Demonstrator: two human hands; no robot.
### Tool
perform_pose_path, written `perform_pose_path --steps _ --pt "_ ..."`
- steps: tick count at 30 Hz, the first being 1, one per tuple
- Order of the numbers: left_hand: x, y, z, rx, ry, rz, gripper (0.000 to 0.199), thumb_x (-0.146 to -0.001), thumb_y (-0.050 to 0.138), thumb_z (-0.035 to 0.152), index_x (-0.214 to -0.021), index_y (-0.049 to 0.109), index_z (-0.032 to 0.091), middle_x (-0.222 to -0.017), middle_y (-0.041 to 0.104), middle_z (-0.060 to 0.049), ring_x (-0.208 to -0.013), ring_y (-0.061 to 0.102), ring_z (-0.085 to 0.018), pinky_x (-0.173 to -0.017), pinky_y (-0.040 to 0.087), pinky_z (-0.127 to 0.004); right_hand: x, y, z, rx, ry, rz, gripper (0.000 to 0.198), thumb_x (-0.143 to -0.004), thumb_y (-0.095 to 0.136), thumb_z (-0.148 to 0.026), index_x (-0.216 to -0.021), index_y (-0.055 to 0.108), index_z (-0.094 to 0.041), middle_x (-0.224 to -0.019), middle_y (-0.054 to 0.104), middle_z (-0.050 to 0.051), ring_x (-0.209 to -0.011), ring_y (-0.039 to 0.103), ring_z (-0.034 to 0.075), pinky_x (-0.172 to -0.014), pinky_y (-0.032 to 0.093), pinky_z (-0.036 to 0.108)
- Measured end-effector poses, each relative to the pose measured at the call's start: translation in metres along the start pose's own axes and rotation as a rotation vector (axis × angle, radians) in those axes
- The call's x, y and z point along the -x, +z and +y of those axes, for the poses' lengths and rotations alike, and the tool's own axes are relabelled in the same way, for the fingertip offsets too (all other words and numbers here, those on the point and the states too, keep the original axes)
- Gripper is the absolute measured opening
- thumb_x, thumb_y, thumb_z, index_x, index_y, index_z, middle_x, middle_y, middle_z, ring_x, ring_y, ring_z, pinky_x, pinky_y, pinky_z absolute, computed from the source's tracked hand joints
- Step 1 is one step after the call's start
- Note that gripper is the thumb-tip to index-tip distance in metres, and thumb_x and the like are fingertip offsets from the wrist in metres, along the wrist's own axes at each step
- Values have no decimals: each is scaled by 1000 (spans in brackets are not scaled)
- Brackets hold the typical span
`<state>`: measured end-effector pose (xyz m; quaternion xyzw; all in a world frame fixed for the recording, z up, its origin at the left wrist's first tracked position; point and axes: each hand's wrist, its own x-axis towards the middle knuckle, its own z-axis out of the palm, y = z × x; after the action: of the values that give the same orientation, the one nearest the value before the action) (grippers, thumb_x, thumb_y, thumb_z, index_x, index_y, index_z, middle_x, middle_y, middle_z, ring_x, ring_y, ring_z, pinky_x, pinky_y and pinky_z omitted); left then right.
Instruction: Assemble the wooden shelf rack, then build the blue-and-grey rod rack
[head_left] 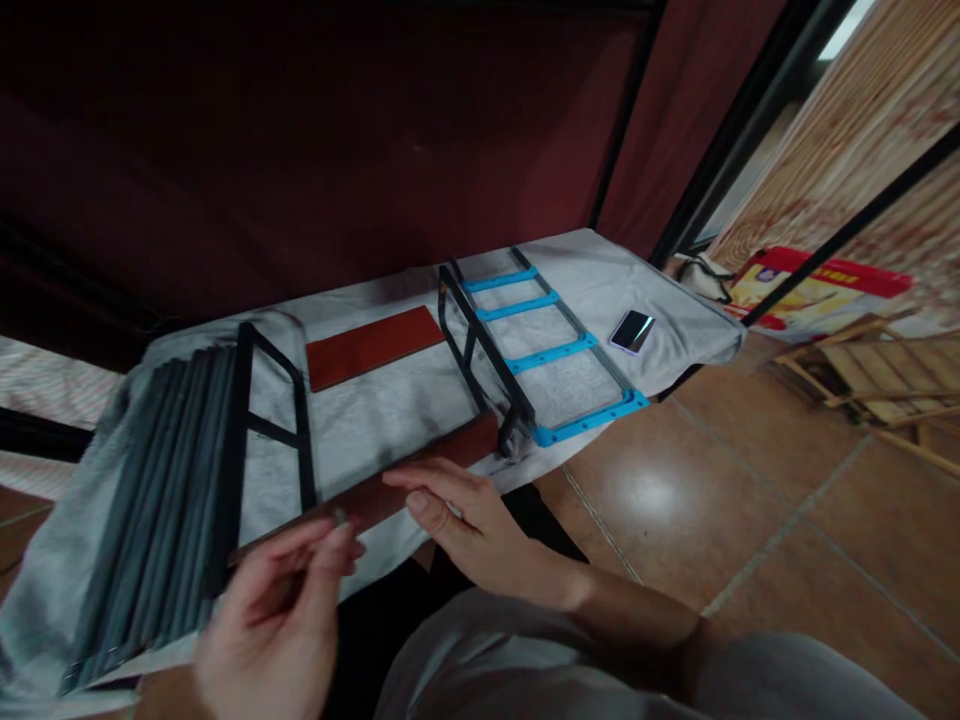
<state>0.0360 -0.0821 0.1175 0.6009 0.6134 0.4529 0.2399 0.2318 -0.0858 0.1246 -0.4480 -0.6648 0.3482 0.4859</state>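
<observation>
My left hand [281, 610], smeared by motion, is closed in a pinch at the lower left, with a small greyish metal piece [341, 517] between thumb and index finger; its exact kind is too small to tell. My right hand [469, 520] lies over the near reddish-brown board [469, 443], fingers stretched out and thumb apart. This board stands on edge between two black metal frames, the left frame [274, 430] and the right frame [484, 350]. Behind it, a second orange-brown board [375, 347] lies flat on the cloth.
Several dark grey tubes [161, 480] lie side by side at the table's left end. A blue-and-grey ladder-like frame [555, 355] and a phone [631, 332] rest on the pale tablecloth [660, 280]. Right of the table are a red-yellow box [817, 285] and a wooden folding seat [892, 370].
</observation>
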Motion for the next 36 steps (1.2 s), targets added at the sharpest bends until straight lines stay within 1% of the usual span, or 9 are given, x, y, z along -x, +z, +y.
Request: perform_pose_path --steps 4,8,12,15,18,21,24,28,36 --pt "16 57 25 45 20 -263 26 -79 67 47 -84 68 22 -73 70 -1 -63 65 -16 -59 53 -26 18 -2 11 -217 125 108 35 -103 41 -37 -121 65 -20 -115 70 5 -108 64 14 -95 51 28" --pt "19 84 46 -15 109 -395 24 -85 62 45 -91 70 23 -77 73 0 -66 67 -17 -64 54 -27 28 -23 23 -396 177 219 35 -100 45 -43 -110 70 -21 -105 73 5 -100 67 16 -90 54 31" --pt "-1 92 59 -126 416 -326 19 -90 60 35 -104 69 25 -105 74 -2 -97 68 -20 -91 52 -32 24 -75 51 -380 262 563 44 -99 38 -52 -98 69 -21 -93 73 6 -82 67 16 -74 56 31" --pt "-29 102 50 -287 553 -266 28 -91 57 34 -116 64 23 -117 69 -7 -112 62 -24 -101 47 -40 13 -113 91 -319 285 787 42 -94 48 -56 -88 67 -20 -73 66 2 -66 60 14 -62 51 26" --pt "-53 117 31 -432 514 -398 41 -92 55 37 -130 56 20 -122 67 -11 -112 62 -27 -98 48 -42 -4 -126 130 -286 353 709 40 -86 56 -57 -85 69 -19 -75 68 2 -66 58 14 -57 47 25" --pt "-61 130 18 -535 437 -543 43 -94 52 38 -133 55 22 -120 69 -10 -104 67 -25 -88 53 -36 -17 -112 148 -281 416 585 39 -82 60 -56 -85 72 -19 -73 67 0 -61 55 12 -51 42 22" --pt "-60 138 16 -632 425 -605 37 -96 48 33 -131 58 25 -112 73 -7 -96 69 -26 -81 52 -34 -24 -89 146 -298 419 534 37 -82 61 -54 -85 74 -20 -67 63 -2 -59 54 12 -53 42 22" --pt "-63 141 20 -632 441 -632 45 -95 47 26 -141 50 25 -107 74 -7 -91 70 -25 -78 51 -33 -27 -69 138 -335 399 522 34 -83 62 -51 -92 75 -21 -80 70 1 -72 61 15 -63 49 26" --pt "-69 148 31 -673 502 -764 56 -97 43 27 -152 33 25 -102 73 -8 -89 69 -24 -78 50 -31 -29 -64 135 -389 433 518 33 -86 60 -51 -91 75 -22 -70 66 -1 -64 59 14 -57 47 24"
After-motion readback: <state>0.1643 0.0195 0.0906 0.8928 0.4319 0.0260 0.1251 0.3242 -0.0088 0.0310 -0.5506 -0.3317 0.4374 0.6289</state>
